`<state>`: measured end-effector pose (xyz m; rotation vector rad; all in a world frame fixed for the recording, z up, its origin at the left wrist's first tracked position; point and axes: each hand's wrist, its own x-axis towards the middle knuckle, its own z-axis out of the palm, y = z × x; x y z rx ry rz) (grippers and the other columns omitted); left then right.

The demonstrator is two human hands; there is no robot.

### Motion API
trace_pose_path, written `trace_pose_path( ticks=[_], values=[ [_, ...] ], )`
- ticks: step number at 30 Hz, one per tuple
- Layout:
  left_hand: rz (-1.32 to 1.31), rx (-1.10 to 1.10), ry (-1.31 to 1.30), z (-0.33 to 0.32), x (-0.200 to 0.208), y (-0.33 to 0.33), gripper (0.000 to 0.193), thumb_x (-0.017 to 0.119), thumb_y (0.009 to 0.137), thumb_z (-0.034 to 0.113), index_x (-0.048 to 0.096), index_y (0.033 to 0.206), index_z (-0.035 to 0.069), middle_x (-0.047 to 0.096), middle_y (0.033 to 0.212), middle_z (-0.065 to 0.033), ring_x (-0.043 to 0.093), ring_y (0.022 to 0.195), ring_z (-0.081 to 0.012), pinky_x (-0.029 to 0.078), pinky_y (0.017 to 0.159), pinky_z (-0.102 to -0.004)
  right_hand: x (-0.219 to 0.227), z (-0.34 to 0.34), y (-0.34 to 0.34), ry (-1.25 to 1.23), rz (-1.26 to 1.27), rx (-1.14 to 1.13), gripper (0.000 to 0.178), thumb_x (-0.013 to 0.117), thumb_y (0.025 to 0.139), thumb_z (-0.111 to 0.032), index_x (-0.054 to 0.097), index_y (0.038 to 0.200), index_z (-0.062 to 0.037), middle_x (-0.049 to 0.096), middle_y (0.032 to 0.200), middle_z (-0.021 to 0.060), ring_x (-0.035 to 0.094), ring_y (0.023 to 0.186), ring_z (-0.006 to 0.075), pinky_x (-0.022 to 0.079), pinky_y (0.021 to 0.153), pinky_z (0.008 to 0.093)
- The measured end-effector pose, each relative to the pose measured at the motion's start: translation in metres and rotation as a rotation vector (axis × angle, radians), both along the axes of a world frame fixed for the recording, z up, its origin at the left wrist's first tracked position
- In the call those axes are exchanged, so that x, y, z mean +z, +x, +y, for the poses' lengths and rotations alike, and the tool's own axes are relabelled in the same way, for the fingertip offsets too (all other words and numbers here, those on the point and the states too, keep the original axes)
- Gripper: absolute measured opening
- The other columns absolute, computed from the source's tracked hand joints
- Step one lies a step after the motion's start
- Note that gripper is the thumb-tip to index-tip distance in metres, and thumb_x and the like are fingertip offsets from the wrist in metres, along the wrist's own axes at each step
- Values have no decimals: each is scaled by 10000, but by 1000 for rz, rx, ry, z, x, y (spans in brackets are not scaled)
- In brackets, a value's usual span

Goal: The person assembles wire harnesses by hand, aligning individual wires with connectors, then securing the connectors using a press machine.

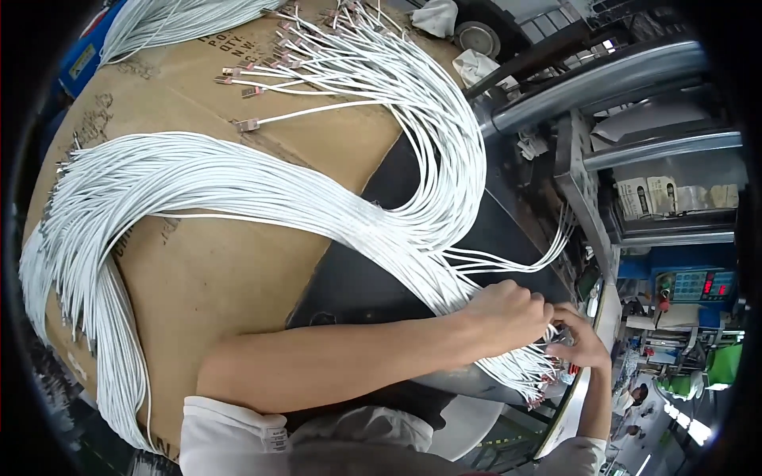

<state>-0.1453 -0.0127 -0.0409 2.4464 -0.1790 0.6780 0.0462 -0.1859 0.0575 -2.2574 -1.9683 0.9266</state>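
A long bundle of white cables (pixel 349 210) runs across the table in an S-shaped bend. Over its lower right end my left hand (pixel 509 315) is closed in a fist, and what its fingers grip is hidden. My right hand (pixel 582 339) meets it there, with fingers bent and thumb closed around a bit of white cable, partly hidden. Below both hands, the cable ends (pixel 528 377) fan out with small reddish tips. At the far side, loose ends carry pinkish metal plugs (pixel 248 124). A few cables (pixel 508 263) branch off to the right.
Brown cardboard (pixel 214 293) covers much of the black tabletop (pixel 349 278). Another white cable bundle (pixel 182 24) lies at the far left. A metal-framed machine (pixel 583 159) with bars stands on the right, near a blue control panel (pixel 693 285). People (pixel 635 394) appear in the right background.
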Motion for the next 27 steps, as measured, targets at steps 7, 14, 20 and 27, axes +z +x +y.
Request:
trace_pose_path(
  ticks=[7,14,20,27],
  values=[
    [167,33,-855,17,20,15,172,628,887,124,684,839,-31,673,689,-118,682,623,-234,527,558,-336,0,-66,36,-5,440,-730,243,720,900,-174,644,1005,32,678,907,65,630,721,127,485,617,269],
    [675,-776,-1200,-62,46,93,329,613,961,216,658,750,-34,614,653,-73,548,537,-156,460,505,-312,42,-116,70,294,677,-764,286,779,846,-199,647,953,31,616,808,62,571,609,117,452,580,213],
    [468,-426,-1412,-130,29,104,262,559,986,195,617,897,-44,627,694,-91,605,630,-167,481,518,-319,8,-103,73,377,528,-483,517,779,838,-414,650,1053,39,638,1022,136,635,867,175,502,722,294],
    [630,-301,-1209,-56,14,53,214,508,1004,162,525,1046,-47,644,777,-125,642,638,-190,486,496,-330,-28,-7,20,466,508,-396,657,500,995,-510,475,1363,34,542,1298,190,543,1191,306,405,1021,390]
  ],
)
